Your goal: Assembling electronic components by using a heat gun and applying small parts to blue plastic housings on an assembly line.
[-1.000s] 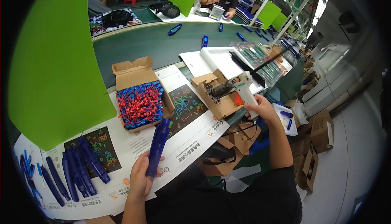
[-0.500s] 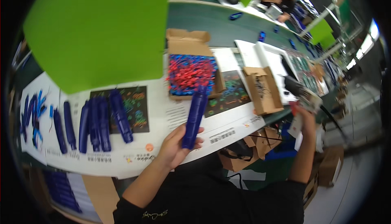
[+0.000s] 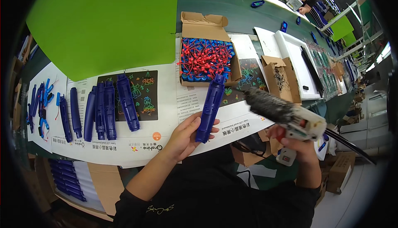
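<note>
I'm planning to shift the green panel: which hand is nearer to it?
Left. The left hand, holding a blue shell, is on the body side of the green panel and to its right; the right hand, holding a gun-shaped tool, is farther right.

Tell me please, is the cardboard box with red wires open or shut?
Open: the box has its lid folded back, exposing red wires inside.

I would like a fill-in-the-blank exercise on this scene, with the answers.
1. The shell in the left hand is ____ in colour.
2. The glue gun is in the ____ hand.
3. The box holds blue parts with ____ wires.
4. The green panel stands to the ____ of the box.
Missing words: blue; right; red; left.
</note>
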Motion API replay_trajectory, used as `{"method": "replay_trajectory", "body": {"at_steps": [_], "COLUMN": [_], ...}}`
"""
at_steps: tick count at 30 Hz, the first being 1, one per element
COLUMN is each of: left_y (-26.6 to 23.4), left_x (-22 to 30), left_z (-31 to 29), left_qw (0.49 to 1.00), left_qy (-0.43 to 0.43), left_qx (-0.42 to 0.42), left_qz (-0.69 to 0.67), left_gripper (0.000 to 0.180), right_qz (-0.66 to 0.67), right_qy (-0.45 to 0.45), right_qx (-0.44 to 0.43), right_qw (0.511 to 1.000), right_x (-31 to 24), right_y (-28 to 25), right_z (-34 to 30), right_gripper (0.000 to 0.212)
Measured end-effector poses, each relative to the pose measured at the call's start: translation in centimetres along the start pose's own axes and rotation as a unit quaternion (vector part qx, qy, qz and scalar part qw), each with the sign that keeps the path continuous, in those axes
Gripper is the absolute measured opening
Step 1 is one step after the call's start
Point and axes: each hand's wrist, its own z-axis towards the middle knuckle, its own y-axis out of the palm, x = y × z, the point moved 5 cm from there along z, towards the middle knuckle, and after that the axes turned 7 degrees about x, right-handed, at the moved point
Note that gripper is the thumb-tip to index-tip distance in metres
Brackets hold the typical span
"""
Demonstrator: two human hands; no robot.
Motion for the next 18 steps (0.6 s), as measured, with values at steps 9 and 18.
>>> {"method": "replay_trajectory", "body": {"at_steps": [9, 18], "left_y": [0.0, 0.1], "left_x": [-0.1, -0.1], "left_z": [-0.1, 0.0], "left_qw": [1.0, 1.0], "left_qy": [0.006, 0.013], "left_qx": [0.018, 0.01], "left_qz": [0.005, 0.02], "left_gripper": [0.04, 0.04], "right_qz": [-0.04, -0.131], "right_qy": [0.076, 0.081], "right_qx": [-0.002, -0.014], "right_qw": [0.996, 0.988], "right_x": [2.3, 2.5], "right_y": [1.4, 1.2], "right_z": [1.7, 2.0], "right_gripper": [0.019, 0.02]}}
